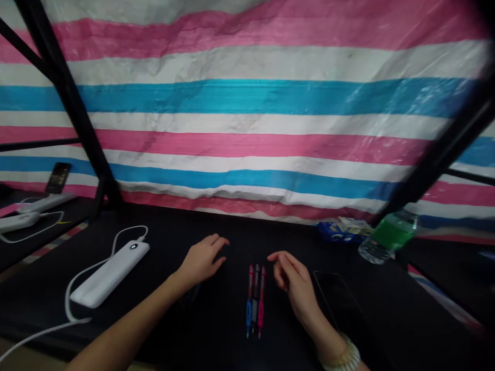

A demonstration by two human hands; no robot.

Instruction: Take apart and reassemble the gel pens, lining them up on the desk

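Note:
Three pens lie side by side on the black tabletop between my hands: a blue pen (248, 309), a grey pen (254, 306) and a pink pen (261, 309). My left hand (204, 257) hovers to their upper left, fingers apart and nothing in them. To the right of the pens, close to their upper ends, is my right hand (293, 275). Its index finger points left and the other fingers are loosely bent, with no object visible in it. Under my left wrist some dark bluish thing (192, 294) shows, too dim to name.
A white power strip (112, 273) with a cable lies at left. Beside my right forearm rests a dark phone (340, 299). At the back right are a blue packet (334, 233) and a tilted bottle (392, 234) of green liquid. Black frame posts flank a striped sheet (247, 98).

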